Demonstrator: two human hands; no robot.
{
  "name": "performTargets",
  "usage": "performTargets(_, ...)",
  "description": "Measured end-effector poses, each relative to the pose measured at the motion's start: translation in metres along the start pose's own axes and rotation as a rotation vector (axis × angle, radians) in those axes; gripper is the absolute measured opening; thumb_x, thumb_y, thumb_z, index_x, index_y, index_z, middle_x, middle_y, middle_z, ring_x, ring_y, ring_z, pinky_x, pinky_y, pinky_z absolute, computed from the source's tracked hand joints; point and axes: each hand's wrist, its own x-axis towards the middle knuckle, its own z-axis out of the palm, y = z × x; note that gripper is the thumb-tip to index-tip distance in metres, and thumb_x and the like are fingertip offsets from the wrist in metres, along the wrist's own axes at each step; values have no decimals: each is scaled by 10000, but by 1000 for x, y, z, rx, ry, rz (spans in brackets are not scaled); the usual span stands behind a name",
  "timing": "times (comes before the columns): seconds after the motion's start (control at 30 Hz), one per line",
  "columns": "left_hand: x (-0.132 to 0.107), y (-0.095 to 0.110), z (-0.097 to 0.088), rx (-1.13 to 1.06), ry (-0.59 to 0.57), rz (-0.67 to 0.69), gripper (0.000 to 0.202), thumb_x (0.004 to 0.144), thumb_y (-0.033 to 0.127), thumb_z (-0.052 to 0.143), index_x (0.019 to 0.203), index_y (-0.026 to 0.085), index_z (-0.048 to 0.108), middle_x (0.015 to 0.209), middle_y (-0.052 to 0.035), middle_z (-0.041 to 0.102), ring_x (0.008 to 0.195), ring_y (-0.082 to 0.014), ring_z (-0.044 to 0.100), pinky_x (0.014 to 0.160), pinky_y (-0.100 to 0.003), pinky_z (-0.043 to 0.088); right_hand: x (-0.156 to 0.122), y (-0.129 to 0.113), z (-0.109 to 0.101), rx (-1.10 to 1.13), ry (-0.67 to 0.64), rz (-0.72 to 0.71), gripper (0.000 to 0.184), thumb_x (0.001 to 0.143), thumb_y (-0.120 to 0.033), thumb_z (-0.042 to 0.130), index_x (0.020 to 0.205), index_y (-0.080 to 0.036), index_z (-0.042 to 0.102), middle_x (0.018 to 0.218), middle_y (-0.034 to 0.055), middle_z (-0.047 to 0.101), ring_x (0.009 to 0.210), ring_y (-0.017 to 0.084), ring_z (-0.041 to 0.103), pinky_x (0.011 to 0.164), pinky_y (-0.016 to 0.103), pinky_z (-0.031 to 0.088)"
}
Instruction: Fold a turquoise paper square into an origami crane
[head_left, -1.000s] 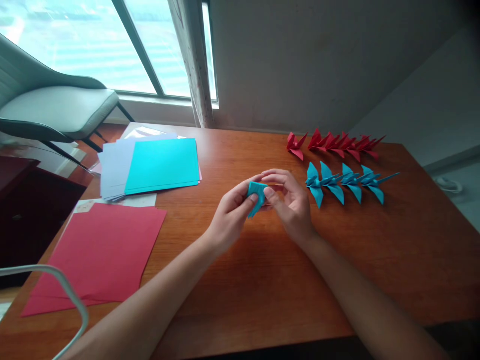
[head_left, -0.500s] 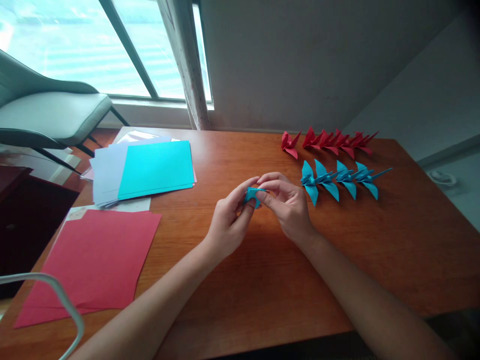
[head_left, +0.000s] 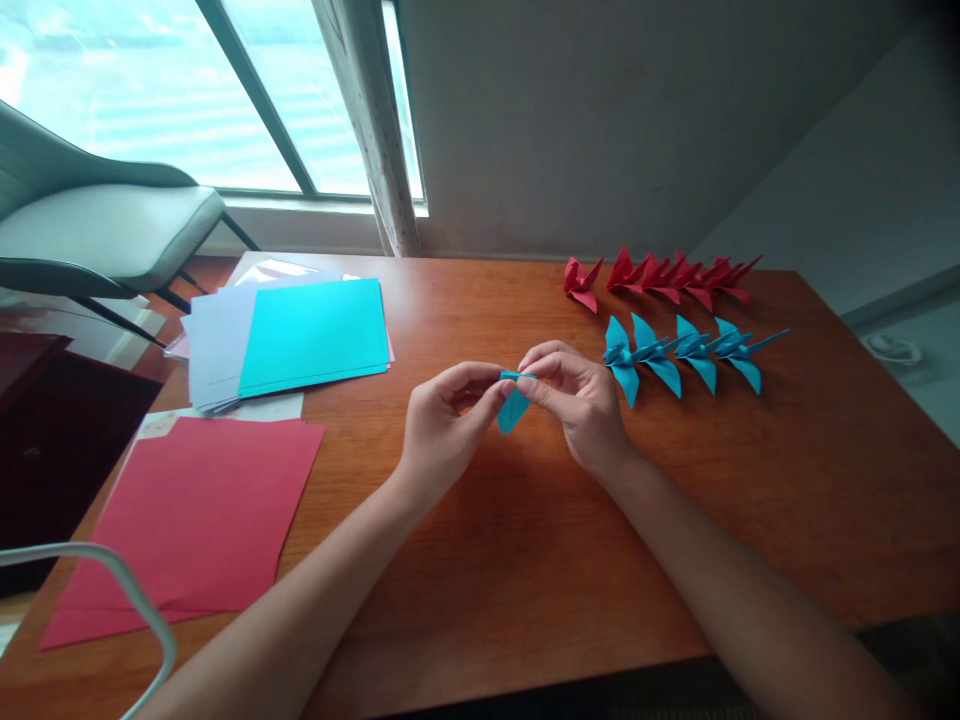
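Observation:
A small piece of folded blue paper (head_left: 513, 410) is held above the middle of the table, its pointed flap hanging down between my hands. My left hand (head_left: 450, 418) pinches its upper edge from the left, thumb against fingers. From the right, my right hand (head_left: 581, 405) grips the same top edge between thumb and fingertips. The fingers cover part of the folds. Just right of my right hand, a row of blue origami cranes (head_left: 694, 350) stands on the table, with red origami cranes (head_left: 679, 275) in a row behind it.
On the wooden table (head_left: 450, 600), blue sheets (head_left: 315, 335) lie over white paper (head_left: 214, 345) at the back left. Red sheets (head_left: 195, 510) lie nearer, beside a pale curved bar (head_left: 127, 580). A chair (head_left: 112, 225) stands beyond the left edge, below the window.
My left hand has shifted slightly left and its fingers have moved along the top edge. More of the blue paper shows now, with the pointed flap hanging below my thumbs.

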Motion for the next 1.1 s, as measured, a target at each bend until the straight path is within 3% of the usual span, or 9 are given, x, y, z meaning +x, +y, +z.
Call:
performTargets(0.17, 2, -1, -2, -44, 3, -30, 258, 772, 377, 821, 871, 145, 764, 850, -60, 788, 747, -169, 723, 718, -263, 591, 1, 1, 2, 124, -31, 66, 138, 770, -312, 797, 744, -210, 709, 895, 15, 654, 837, 162, 627, 694, 302, 520)
performTargets(0.47, 3, -1, -3, -132, 17, -102, 219, 770, 346, 832, 860, 154, 777, 834, -46, 783, 741, -139, 699, 702, -222, 565, 0, -1, 4, 117, -59, 87, 75, 802, -282, 776, 806, -235, 717, 938, 10, 659, 895, 160, 617, 743, 285, 505)
performTargets(0.7, 3, -2, -3, -192, 67, -116, 172, 745, 314, 853, 826, 180, 783, 825, -25, 776, 733, -129, 685, 705, -224, 558, -2, 0, 6, 148, -70, 182, 130, 838, -364, 756, 854, -238, 730, 832, -1, 685, 777, 151, 622, 707, 290, 517)
performTargets(1.1, -2, 0, 0, -193, 55, -55, 101, 752, 256, 844, 798, 188, 786, 780, -3, 763, 699, -105, 666, 660, -185, 542, -6, -7, 6, -35, 6, -58, 46, 850, -238, 737, 806, -236, 747, 870, 27, 686, 850, 188, 642, 756, 346, 525)
